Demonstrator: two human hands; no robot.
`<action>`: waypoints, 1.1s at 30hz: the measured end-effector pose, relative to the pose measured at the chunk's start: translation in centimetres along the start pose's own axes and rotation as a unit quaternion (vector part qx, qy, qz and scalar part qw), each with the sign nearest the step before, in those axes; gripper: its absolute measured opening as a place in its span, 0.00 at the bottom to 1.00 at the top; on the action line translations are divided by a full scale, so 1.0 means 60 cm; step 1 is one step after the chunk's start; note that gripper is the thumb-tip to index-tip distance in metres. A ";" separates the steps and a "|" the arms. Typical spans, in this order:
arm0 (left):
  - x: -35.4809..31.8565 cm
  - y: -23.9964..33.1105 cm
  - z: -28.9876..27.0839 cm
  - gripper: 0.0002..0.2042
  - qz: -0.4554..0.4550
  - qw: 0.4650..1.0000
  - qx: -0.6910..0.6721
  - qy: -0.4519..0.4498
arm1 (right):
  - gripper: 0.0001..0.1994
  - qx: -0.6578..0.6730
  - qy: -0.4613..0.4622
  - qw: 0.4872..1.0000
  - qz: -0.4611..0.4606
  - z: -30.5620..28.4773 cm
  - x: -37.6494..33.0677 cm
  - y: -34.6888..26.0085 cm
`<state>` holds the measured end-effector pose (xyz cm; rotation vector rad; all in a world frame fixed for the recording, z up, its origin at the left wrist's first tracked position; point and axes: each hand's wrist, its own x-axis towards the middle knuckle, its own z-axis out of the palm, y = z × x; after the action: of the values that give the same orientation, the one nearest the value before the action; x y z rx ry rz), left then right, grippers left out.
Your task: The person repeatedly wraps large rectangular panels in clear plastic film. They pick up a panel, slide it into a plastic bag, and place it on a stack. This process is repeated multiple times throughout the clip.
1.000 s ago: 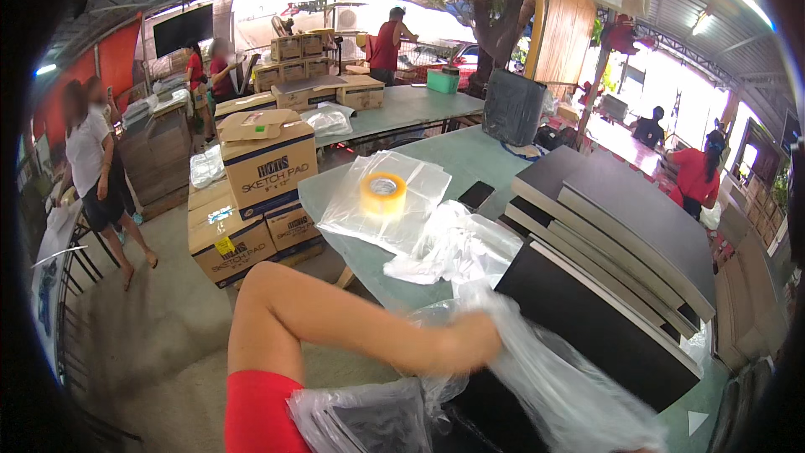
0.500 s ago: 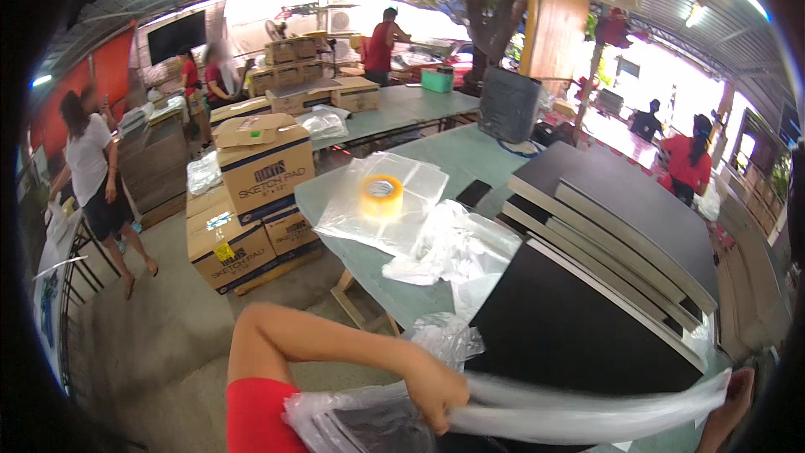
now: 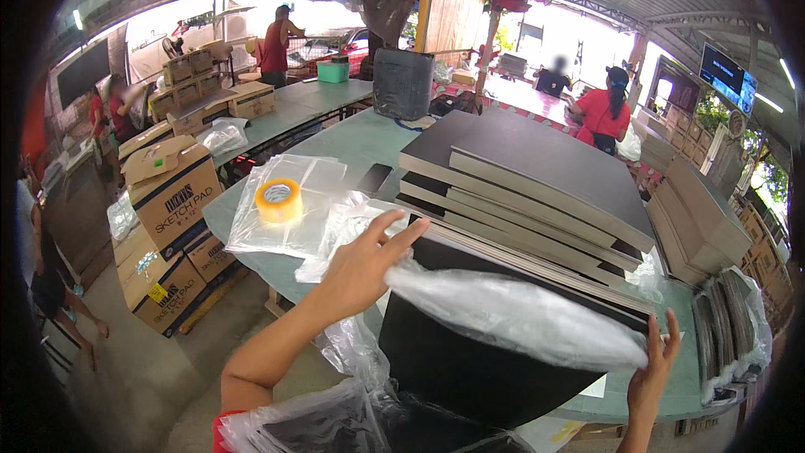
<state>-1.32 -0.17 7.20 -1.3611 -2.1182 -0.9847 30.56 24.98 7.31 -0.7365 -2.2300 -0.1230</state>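
My left hand is at the upper left corner of a tilted black board stack, its fingers stretched along the edge. At the lower right corner is my right hand, fingers upward. Between them runs a bunched clear plastic bag, its ends held in both hands, lying across the black face just below the stack's upper edge. Another sheet of clear plastic with something dark inside lies close to my left forearm.
Behind the stack lie thick grey-edged boards. On the green table are a tape roll on flat plastic bags and a black phone. Cartons stand left; wrapped boards right. A person in red works farther back.
Both hands have moved up and away from me, carrying the stretched plastic to the upper edge of the black stack. My view has turned right.
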 end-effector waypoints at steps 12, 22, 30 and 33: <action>-0.070 -0.005 -0.029 0.22 0.108 0.990 -0.042 0.086 | 0.16 0.133 0.015 0.991 0.006 -0.041 -0.099 0.080; -0.234 -0.198 0.095 0.23 -0.404 0.613 -0.590 -0.337 | 0.18 0.686 -0.208 0.522 0.463 0.097 -0.216 0.114; -0.449 -0.256 0.278 0.17 -0.355 0.755 -0.200 -0.515 | 0.12 0.334 -0.435 0.699 0.459 0.360 -0.510 0.157; -0.462 -0.272 0.337 0.15 -0.295 0.788 -0.088 -0.534 | 0.09 0.184 -0.496 0.758 0.382 0.435 -0.600 0.213</action>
<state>-4.03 -5.71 -30.31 -1.5792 -3.5439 -0.6361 39.95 26.68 -37.97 -1.6659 -2.4774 1.3658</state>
